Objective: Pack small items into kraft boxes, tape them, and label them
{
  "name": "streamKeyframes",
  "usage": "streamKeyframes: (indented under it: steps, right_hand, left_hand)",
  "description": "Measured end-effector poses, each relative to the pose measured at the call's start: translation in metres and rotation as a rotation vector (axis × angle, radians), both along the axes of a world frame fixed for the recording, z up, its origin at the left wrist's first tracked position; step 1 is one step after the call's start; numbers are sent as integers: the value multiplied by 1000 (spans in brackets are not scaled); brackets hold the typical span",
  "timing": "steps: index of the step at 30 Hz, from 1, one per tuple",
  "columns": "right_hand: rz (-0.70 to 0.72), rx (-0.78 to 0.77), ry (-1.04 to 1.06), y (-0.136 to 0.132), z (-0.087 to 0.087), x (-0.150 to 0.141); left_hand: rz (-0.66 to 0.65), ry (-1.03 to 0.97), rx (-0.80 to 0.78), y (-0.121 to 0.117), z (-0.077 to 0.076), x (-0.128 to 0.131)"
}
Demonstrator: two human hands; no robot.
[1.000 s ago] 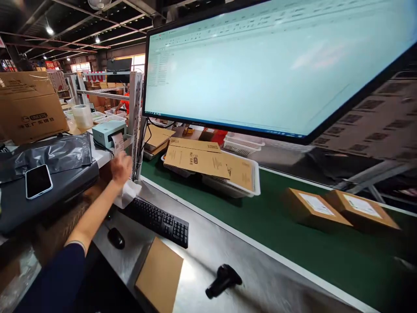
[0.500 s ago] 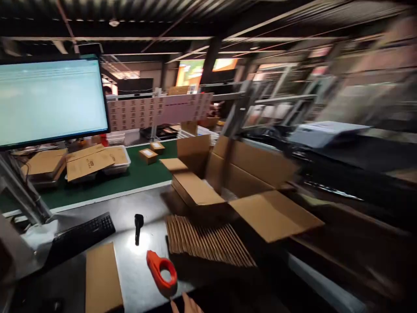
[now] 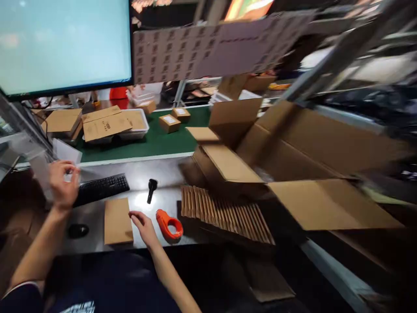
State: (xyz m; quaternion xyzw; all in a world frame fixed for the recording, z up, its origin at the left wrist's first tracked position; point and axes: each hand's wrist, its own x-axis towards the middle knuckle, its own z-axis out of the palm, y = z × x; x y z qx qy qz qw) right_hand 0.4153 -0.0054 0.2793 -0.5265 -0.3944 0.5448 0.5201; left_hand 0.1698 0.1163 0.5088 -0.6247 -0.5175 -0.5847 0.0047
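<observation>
My left hand (image 3: 63, 182) hovers at the left end of the black keyboard (image 3: 101, 188), its fingers curled in a pinch; what they hold is blurred. A white sheet (image 3: 66, 152) stands just behind it. My right hand (image 3: 142, 225) lies on the metal table (image 3: 169, 171) with fingers stretched out and holds nothing. Its fingertips touch the right edge of a flat brown cardboard piece (image 3: 117, 221). An orange tape dispenser (image 3: 169, 224) lies just right of that hand. A black handheld scanner (image 3: 151, 190) lies beyond it.
A black mouse (image 3: 77, 230) sits left of the cardboard. A row of flat cardboard (image 3: 224, 213) and a large open carton (image 3: 293, 148) fill the right. Behind runs a green conveyor (image 3: 146, 145) with small labelled boxes (image 3: 169, 123) and a white tray (image 3: 143, 128). A monitor (image 3: 65, 43) hangs above.
The view has swung from the label printer on the left toward the right and down. My left hand came back to the keyboard's end; my right hand moved up onto the table beside the cardboard.
</observation>
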Motion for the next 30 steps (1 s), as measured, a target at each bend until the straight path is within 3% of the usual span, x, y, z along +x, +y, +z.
streamKeyframes:
  steps: [2,4,6,8,11,15,18,21,27,30]
  right_hand:
    - [138,-74,347,18,20,-37]
    - [122,-147,571,27,30,-62]
    - [-2,-189,609,29,29,-73]
    - [-86,-203,501,27,20,-72]
    - [-63,-186,284,24,-4,-53]
    - [75,-255,-233,31,-38,-23]
    - [161,-395,-521,38,-56,-17]
    - [212,-397,-655,40,-64,-23]
    - [223,-350,-818,34,-58,-39]
    - [145,-242,-866,26,-62,-36]
  left_hand:
    - [-169,-219,-128,-36,-67,30]
    - [-290,-529,-286,-70,-129,64]
    - [-317,-805,-394,-99,-174,85]
    - [-334,-947,-497,-123,-201,86]
    - [-361,-868,-650,-144,-223,58]
    - [-144,-428,-642,-151,-250,10]
    - [-67,-256,-631,-149,-269,-8]
    - [-113,11,-630,-142,-280,-5]
    - [-415,576,-770,-100,-288,40]
    - [-381,683,-837,-82,-292,58]
